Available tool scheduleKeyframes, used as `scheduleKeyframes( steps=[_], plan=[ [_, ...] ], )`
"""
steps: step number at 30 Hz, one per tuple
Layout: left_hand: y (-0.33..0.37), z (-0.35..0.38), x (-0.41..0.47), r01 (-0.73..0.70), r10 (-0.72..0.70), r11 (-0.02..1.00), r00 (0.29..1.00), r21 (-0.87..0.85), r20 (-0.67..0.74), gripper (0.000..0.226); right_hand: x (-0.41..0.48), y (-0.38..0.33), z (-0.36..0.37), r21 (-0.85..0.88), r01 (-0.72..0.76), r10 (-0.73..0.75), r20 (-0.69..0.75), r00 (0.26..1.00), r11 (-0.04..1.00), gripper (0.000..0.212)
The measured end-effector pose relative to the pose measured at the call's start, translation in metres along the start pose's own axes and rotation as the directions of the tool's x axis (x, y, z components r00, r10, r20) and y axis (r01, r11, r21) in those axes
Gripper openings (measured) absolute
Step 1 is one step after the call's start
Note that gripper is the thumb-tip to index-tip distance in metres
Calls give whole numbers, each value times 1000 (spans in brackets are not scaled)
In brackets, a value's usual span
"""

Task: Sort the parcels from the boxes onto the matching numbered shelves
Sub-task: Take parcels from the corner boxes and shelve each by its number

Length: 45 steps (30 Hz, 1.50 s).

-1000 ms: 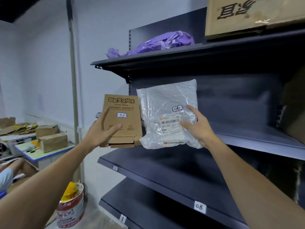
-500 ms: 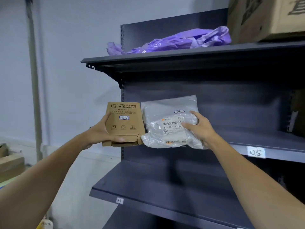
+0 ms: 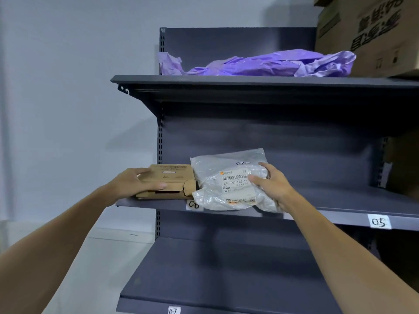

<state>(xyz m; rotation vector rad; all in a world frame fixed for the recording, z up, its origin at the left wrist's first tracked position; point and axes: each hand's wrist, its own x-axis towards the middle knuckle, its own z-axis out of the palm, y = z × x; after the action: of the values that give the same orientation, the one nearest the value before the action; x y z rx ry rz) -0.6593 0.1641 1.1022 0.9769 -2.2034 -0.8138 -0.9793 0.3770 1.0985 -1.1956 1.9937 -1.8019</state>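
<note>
A flat brown cardboard parcel (image 3: 170,180) lies on the dark shelf (image 3: 340,211) at its left end, above the label 06 (image 3: 193,204). My left hand (image 3: 136,183) grips its near left edge, thumb on the front, fingers on top. Right beside it, touching, a clear plastic bag parcel (image 3: 226,177) marked 06 rests on the same shelf, its front hanging slightly over the edge. My right hand (image 3: 269,184) grips the bag's right side, thumb over its white barcode label.
A label 05 (image 3: 379,222) marks the shelf further right. The shelf above carries a crumpled purple bag (image 3: 260,64) and a large cardboard box (image 3: 371,32). A lower shelf labelled 07 (image 3: 174,310) sits below. A white wall stands to the left.
Both parcels were held upright in front of the shelf; now they lie flat on the 06 shelf with my hands still on them. The view has tilted up and left.
</note>
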Motion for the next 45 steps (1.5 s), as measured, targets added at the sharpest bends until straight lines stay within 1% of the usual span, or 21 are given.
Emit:
scheduleKeyframes(
  steps=[2,4,7,8,10,11,12,14,17,18,19,21,23,25,28,33,36,39,41,43,45],
  plan=[
    [-5,-1,10,-19,20,1000,999,11,-32,118,7,3,3,-43,-8,8,-6,1000,999,63],
    [-11,1,17,-34,35,999,998,11,-58,107,13,5,5,-194,-21,28,33,999,981,55],
    [-18,5,23,-40,40,999,996,6,-84,101,18,3,10,-406,-55,102,94,990,912,42],
    [-20,6,25,-40,41,999,995,11,-89,99,19,1,12,-459,-48,102,94,990,887,41],
    [-22,8,29,-41,43,999,994,24,-104,83,20,-2,17,-523,-10,70,95,993,852,41],
    [-23,10,32,-37,40,999,993,29,-114,76,21,-2,19,-516,4,57,102,993,856,40],
    [-24,11,33,-28,31,999,992,28,-124,72,20,-3,21,-498,23,41,117,992,867,38],
    [-26,12,35,-5,8,1000,990,22,-144,80,22,-1,23,-474,64,1,136,991,878,35],
    [-27,9,36,20,-15,999,985,27,-171,101,25,-1,26,-463,148,-128,74,989,874,38],
    [-28,9,38,16,-9,999,984,37,-177,101,25,-2,27,-477,170,-162,58,985,862,39],
    [-29,9,40,9,0,999,983,48,-186,94,25,-2,28,-491,186,-176,66,982,851,40],
    [-32,9,46,-5,17,998,979,63,-201,80,26,-4,30,-505,182,-138,124,983,843,33],
    [-34,8,53,-15,25,998,982,54,-186,87,29,-5,32,-536,171,-85,182,980,827,25],
    [-36,5,61,-6,14,999,987,48,-162,91,35,-6,34,-571,168,-42,228,973,803,30],
    [-42,3,80,16,-14,1000,989,15,-145,82,45,-7,41,-598,162,4,267,964,785,40],
    [-42,15,107,45,-49,999,976,-25,-212,70,60,-4,53,-628,147,63,300,952,764,45],
    [-44,16,116,46,-59,995,986,-84,-158,65,65,2,55,-655,168,71,322,944,737,41],
    [-49,14,118,25,-38,992,994,-125,-102,63,66,9,57,-645,166,45,297,954,746,31],
    [-53,17,118,7,-24,991,992,-136,-120,62,66,12,58,-622,161,12,265,964,766,23],
    [-52,20,116,-21,2,991,990,-134,-140,60,65,13,58,-600,164,-21,237,971,783,20],
    [-53,20,114,-49,26,989,986,-137,-167,58,62,13,58,-572,163,-48,211,976,804,26]
  ],
)
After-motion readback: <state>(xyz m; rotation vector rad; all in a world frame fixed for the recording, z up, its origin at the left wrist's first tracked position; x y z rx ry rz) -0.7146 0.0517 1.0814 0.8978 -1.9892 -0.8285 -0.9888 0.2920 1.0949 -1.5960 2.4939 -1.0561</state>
